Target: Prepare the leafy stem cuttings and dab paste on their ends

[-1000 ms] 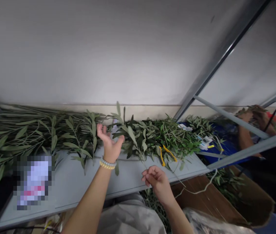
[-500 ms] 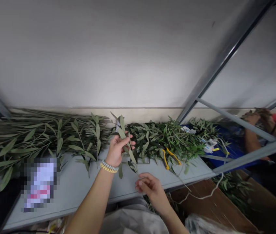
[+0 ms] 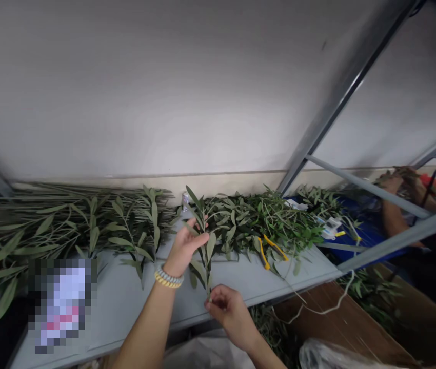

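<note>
Branches (image 3: 44,225) left on shelf (image 3: 125,292), tool (image 3: 264,253) right, wall (image 3: 164,102) behind

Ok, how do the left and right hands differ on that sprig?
The left hand is up at the leafy part of the sprig; the right hand pinches the bottom of its stem. The left wears coiled bands at the wrist; the right wears none. Both hold the same sprig.

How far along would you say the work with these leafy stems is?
Perhaps done: the right-hand pile, gathered beside the yellow-handled tool. In hand: one sprig, leaves at the left hand, base at the right hand. Perhaps left: loose stems at far left.
</note>
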Motion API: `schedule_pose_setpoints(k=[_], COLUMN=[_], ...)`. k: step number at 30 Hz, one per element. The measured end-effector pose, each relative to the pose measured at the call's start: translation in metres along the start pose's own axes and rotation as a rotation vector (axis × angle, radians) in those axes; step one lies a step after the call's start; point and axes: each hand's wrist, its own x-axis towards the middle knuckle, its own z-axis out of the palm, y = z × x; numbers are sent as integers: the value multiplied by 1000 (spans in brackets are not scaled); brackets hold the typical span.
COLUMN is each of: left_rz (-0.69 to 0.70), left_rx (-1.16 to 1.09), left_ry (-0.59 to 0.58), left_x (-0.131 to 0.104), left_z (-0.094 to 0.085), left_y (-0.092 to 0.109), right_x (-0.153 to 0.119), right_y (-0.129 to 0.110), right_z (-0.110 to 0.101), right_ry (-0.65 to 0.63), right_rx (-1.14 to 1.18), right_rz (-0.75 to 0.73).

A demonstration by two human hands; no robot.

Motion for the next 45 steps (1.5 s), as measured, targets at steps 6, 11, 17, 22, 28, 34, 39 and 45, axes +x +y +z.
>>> schedule_pose_setpoints(k=[6,11,17,22,28,34,39,45], left_rz=[233,276,381,480,336,357,278,199], left_rx=[136,273,684,936,913,849,467,172], left_ry=[226,307,394,424,155,321,415,420], left_x=[-1,-11,-20,-28,-52,-68,-68,-74], left_z=[8,17,21,10,-37,-58,-73,-80], left_y=[5,14,31,48,81,81,59,52], right_x=[-1,-1,1,0,-1,2,8,11], right_y=[9,8,5,7,-3,-8,-7,-2], right_z=[2,2,3,4,13,28,42,60], right_ry=[-34,-34,-30,-51,-79,-147,-195,-307], right_rx=[2,-15,-93,-167,-247,-257,-240,-228], right_rz=[-9,-18,-36,-70,-93,-104,-114,-162])
